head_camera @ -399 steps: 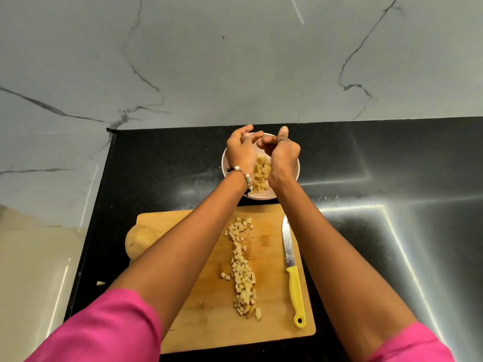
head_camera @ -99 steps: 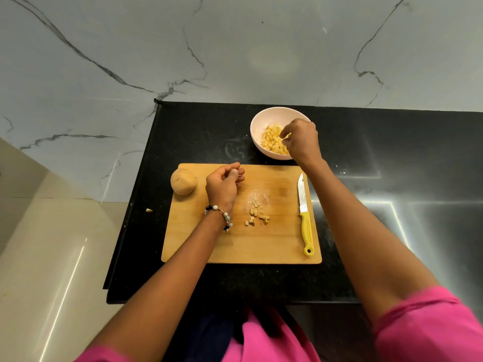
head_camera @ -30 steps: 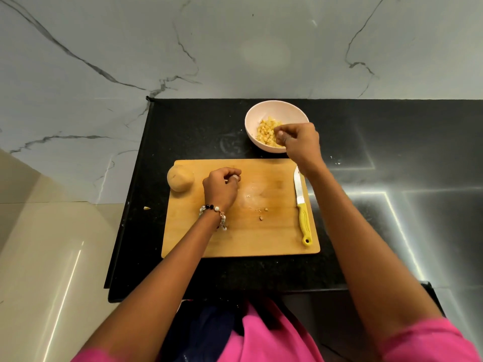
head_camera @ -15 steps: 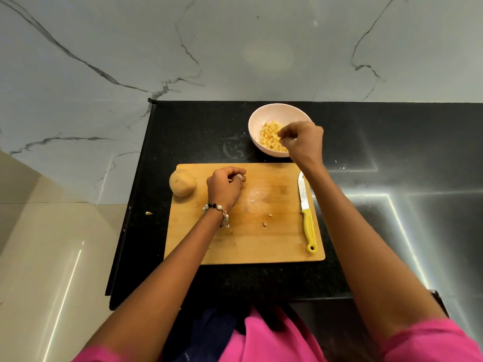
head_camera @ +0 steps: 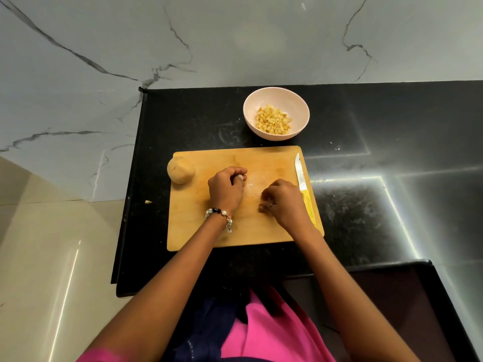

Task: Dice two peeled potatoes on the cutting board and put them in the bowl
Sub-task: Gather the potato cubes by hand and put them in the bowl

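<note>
The black bench [head_camera: 366, 131] carries the board [head_camera: 198, 231], set close to the person so both hands work over it. Beyond it the bowl [head_camera: 249, 111] holds the dice [head_camera: 273, 122]. One whole potato [head_camera: 181, 170] waits on the board's left edge. The left hand [head_camera: 226, 190] has its fingers curled, likely cupping gathered bits. The right hand [head_camera: 283, 202] has its fingers pinched together at crumbs, covering the knife [head_camera: 300, 173] handle.

Whole peeled potato [head_camera: 181, 170] sits at the cutting board's [head_camera: 198, 231] far-left corner; pale bowl [head_camera: 300, 105] of diced potato [head_camera: 273, 122] beyond its far edge.
</note>
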A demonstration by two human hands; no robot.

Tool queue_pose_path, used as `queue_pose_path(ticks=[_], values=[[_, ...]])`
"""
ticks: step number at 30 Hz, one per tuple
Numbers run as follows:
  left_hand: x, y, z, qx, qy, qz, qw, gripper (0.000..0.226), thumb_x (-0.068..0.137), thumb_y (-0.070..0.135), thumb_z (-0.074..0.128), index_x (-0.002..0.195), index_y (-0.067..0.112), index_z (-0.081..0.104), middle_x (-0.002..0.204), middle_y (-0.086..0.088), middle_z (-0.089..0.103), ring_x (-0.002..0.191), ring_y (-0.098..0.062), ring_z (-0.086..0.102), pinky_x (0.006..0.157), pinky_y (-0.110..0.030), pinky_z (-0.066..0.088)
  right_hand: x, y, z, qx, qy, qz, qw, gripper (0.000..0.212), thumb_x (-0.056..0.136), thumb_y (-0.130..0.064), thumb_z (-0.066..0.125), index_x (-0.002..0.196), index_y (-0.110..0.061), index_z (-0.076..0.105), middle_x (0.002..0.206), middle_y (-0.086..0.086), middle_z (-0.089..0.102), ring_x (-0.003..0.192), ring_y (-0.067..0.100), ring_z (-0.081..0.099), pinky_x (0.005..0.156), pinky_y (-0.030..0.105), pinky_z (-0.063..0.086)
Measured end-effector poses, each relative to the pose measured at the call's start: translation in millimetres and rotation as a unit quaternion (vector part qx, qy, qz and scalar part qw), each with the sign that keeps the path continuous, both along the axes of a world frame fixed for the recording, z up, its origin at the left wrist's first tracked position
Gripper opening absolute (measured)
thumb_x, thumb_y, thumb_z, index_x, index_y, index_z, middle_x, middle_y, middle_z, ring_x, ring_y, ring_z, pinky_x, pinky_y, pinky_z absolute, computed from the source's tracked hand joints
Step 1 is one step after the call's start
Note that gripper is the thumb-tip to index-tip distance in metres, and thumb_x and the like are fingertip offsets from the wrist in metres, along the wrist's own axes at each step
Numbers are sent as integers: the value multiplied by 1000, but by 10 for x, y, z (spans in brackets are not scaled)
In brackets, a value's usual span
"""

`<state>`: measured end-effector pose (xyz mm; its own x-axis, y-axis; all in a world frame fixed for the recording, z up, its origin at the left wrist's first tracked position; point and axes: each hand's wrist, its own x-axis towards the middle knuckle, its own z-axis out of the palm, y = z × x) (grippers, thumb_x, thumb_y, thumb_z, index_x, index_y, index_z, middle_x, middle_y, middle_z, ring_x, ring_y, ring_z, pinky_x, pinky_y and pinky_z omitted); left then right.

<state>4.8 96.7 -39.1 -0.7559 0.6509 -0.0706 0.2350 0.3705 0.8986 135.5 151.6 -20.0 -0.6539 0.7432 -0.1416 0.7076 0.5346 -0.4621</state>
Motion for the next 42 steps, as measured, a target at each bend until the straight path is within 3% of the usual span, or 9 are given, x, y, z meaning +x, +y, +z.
queue_pose_path(ticks=[2,4,10,19,26,36,39,41,42], values=[[16,-18,-9,2,7,-2,1000,23,87,0,56,95,11,74,88,-2,73,79,-12,69,82,-33,56,30,-88,-28,40,11,15,999,23,84,-12,68,106,-6,71,106,10,63,101,25,52,76,24,36],[30,-27,-6,1,12,-5,1000,23,87,0,56,96,10,74,89,-2,73,79,-10,68,82,-32,56,49,-157,-55,66,24,27,997,19,85,-7,65,103,-3,71,102,13,65,98,29,54,75,29,39],[27,-50,-15,-5,22,-13,1000,22,88,1,56,98,11,73,92,-2,73,82,-8,68,85,-30,55,45,-157,-74,31,23,-2,999,20,86,0,59,101,-8,71,99,11,63,96,28,55,80,35,47],[26,-25,-31,-13,25,-12,1000,21,88,2,57,97,11,73,93,-2,73,83,-8,68,83,-28,55,-2,-133,-131,30,-45,39,998,21,92,0,47,109,-8,55,113,12,52,105,27,46,79,27,35],[12,22,-36,-25,13,-2,1000,21,88,2,57,96,13,73,91,-1,73,84,-8,68,84,-30,56,116,-108,-225,129,-23,83,988,17,96,-11,46,111,-10,54,106,11,54,96,27,47,76,34,36],[71,83,-17,-42,20,7,999,21,88,4,58,94,16,74,87,2,73,81,-6,67,82,-27,55,182,-45,-330,131,-28,101,986,21,97,-13,41,113,-15,54,109,7,52,103,27,46,86,40,26],[48,97,33,-34,19,10,999,21,88,3,58,96,14,74,89,1,72,80,-6,66,80,-21,53,117,91,-225,24,56,39,997,26,92,-1,46,113,-14,55,115,6,52,110,22,47,94,31,33],[20,114,77,-23,12,14,1000,21,89,3,57,96,14,74,87,2,72,77,-6,66,78,-22,54,37,277,-48,-38,193,-29,980,22,92,4,46,103,-10,59,109,10,57,98,20,54,84,16,42],[1,127,103,-17,7,16,1000,22,89,3,56,96,14,74,86,2,72,76,-7,66,76,-22,55,-15,408,56,-35,248,-55,967,21,94,1,46,98,-13,60,104,11,58,91,19,56,77,16,46]])
